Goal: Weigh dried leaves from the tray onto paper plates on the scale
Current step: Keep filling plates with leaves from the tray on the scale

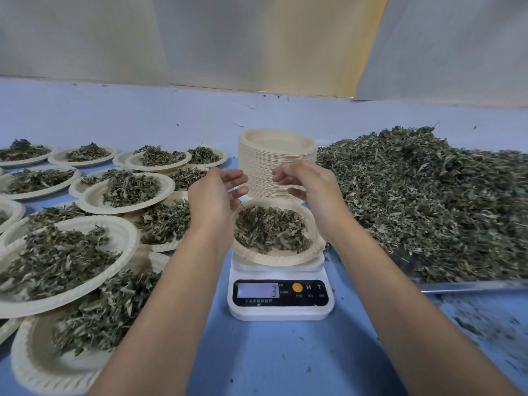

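Paper plate (274,258) of dried leaves (271,230) on scale (281,310), tray (471,285) at three o'clock. Left hand (213,195), right hand (311,190) hovering above, fingers apart, empty. Likely feather-light, flimsy, crumbly: lift by opposite rims.

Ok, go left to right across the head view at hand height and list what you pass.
Filled paper plates → left hand → plate on the scale → right hand → heap of dried leaves on the tray.

Blue counter (274,352) fills lower frame. White sheeting (143,38) hangs across upper frame; yellow strip (368,44) shows between panels, upper right.
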`<state>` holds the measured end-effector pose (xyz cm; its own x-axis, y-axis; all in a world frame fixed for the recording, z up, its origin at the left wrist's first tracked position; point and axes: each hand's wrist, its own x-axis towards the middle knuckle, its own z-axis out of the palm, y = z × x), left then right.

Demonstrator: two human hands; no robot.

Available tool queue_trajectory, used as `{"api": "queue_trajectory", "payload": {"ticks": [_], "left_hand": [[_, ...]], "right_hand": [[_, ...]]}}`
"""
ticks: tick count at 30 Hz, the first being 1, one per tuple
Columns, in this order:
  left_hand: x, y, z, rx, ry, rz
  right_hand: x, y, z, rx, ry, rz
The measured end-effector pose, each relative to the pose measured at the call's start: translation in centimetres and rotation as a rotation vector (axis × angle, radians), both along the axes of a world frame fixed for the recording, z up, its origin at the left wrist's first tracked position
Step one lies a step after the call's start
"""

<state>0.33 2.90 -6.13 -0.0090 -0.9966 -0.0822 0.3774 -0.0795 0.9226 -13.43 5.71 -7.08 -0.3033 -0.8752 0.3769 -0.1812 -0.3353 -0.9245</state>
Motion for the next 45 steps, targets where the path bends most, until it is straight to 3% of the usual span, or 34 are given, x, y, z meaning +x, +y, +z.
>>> {"api": "queue_trajectory", "payload": {"ticks": [7, 11, 14, 16, 20, 23, 27, 39, 45], "left_hand": [[-0.4, 0.4, 0.1, -0.016, -0.011, -0.031], [-0.8, 1.0, 0.2, -0.019, -0.015, -0.066], [-1.7, 1.5, 0.1, -0.026, -0.045, -0.108], [-2.6, 1.8, 0.1, -0.038, -0.071, -0.135], [-4.3, 2.0, 0.5, -0.039, -0.085, -0.164], [-5.2, 2.2, 0.6, -0.038, -0.064, -0.178], [-5.7, 2.6, 0.2, -0.044, -0.079, -0.183], [-4.9, 2.3, -0.4, -0.027, -0.084, -0.158], [-4.7, 2.2, -0.5, -0.04, -0.087, -0.157]], "right_hand": [[-1.1, 0.0, 0.1, 0.048, -0.006, -0.074], [-4.3, 0.6, -0.2, 0.083, 0.023, -0.291], [-7.3, 0.8, -1.6, 0.232, 0.251, -0.553], [-9.5, 0.6, -2.5, 0.372, 0.436, -0.61], [-12.8, -0.3, -4.2, 0.695, 0.707, -0.512], [-13.4, -0.4, -4.8, 0.801, 0.852, -0.426], [-13.0, 0.0, -5.0, 0.799, 0.913, -0.387], [-12.1, 0.7, -4.5, 0.663, 1.009, -0.6], [-12.0, 0.6, -4.6, 0.747, 1.027, -0.458]]}}
